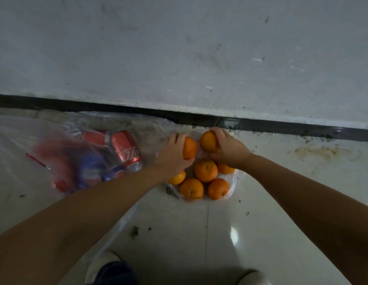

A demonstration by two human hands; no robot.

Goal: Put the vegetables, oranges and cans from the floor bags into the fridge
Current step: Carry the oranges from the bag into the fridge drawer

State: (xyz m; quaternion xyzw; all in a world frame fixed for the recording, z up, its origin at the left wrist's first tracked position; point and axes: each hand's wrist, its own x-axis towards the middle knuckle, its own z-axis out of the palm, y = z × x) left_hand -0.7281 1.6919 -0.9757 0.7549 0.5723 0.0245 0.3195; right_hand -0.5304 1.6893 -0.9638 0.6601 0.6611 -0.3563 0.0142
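Several oranges (205, 170) lie on an opened clear plastic bag (232, 187) on the floor near the wall. My left hand (173, 154) grips one orange (189, 148) at the far side of the pile. My right hand (227, 148) grips another orange (208, 141) right beside it. To the left, a second clear bag (18, 136) holds red cola cans (126, 148) and blurred blue and red cans (90, 169). No fridge or vegetables are in view.
A white scuffed wall (179, 48) with a black skirting strip (282, 125) runs just behind the bags. The pale tiled floor (220, 233) is specked with dirt. My shoes (109, 268) show at the bottom edge.
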